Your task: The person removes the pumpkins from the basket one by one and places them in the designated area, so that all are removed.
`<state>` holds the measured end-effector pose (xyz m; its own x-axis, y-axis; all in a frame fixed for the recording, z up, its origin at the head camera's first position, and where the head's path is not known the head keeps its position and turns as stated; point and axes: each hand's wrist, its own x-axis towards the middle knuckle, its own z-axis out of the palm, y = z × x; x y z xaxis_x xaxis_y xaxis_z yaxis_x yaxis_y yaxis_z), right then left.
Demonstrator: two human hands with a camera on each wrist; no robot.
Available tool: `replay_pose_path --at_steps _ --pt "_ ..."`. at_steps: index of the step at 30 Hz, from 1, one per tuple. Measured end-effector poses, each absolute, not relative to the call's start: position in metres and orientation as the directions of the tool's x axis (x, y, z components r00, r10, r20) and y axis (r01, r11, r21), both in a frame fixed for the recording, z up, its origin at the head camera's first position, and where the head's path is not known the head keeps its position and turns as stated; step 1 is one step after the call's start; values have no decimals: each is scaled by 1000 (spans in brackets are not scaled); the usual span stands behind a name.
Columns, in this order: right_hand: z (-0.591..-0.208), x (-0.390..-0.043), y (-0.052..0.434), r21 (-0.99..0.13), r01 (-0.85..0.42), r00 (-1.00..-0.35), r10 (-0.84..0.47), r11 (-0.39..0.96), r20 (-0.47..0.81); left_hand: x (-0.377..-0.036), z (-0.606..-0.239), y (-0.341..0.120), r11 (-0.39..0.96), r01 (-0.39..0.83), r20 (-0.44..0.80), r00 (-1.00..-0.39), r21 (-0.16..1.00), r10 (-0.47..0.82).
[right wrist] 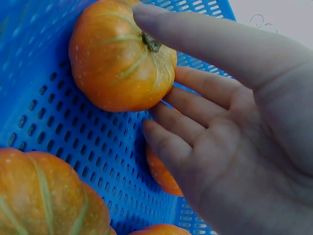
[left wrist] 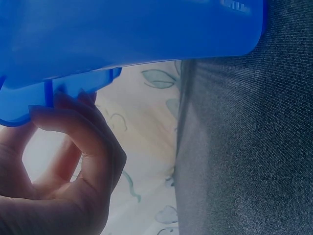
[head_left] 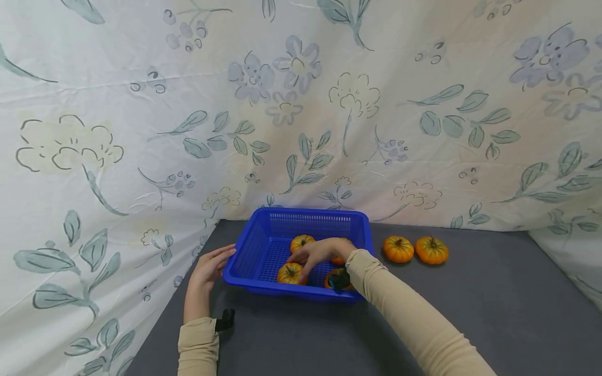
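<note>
A blue plastic basket [head_left: 265, 261] with a perforated floor holds several small orange pumpkins. My left hand [head_left: 210, 269] is at its left rim; in the left wrist view its bent fingers [left wrist: 93, 142] hold the rim from outside. Inside the basket, my right hand [head_left: 324, 251] reaches over the front-left pumpkin [head_left: 288, 272]. The right wrist view shows this pumpkin [right wrist: 117, 58] on the basket floor, with fairly straight fingers [right wrist: 195, 105] along its side and the thumb near its stem. Another pumpkin [head_left: 301, 242] lies behind it; those at the right are partly hidden by my right hand and wrist.
Two more pumpkins, one [head_left: 397, 249] beside the other [head_left: 431, 250], stand on the dark grey table [head_left: 494, 292] to the right of the basket. A floral cloth [head_left: 301, 130] hangs behind the table and along its left side.
</note>
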<state>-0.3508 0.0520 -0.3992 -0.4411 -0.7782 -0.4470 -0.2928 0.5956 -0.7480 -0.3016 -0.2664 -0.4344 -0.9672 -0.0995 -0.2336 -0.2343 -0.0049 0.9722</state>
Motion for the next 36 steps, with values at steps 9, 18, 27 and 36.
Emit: replay_pose_path --at_steps 9,18,27,36 --pt "-403 -356 47 -769 -263 -405 -790 583 -461 -301 -432 -266 2 -238 -237 -967 971 -96" --pt "-405 -357 48 -745 -301 -398 -788 596 -470 -302 -436 -266 5 -229 -227 -969 973 -101" --pt "-407 -358 51 -701 -327 -442 -758 634 -479 -302 -435 -264 24 -231 -226 -966 973 -126" --pt "-409 -359 51 -705 -306 -454 -749 639 -482 -302 -436 -267 1 -232 -231 -967 973 -106"
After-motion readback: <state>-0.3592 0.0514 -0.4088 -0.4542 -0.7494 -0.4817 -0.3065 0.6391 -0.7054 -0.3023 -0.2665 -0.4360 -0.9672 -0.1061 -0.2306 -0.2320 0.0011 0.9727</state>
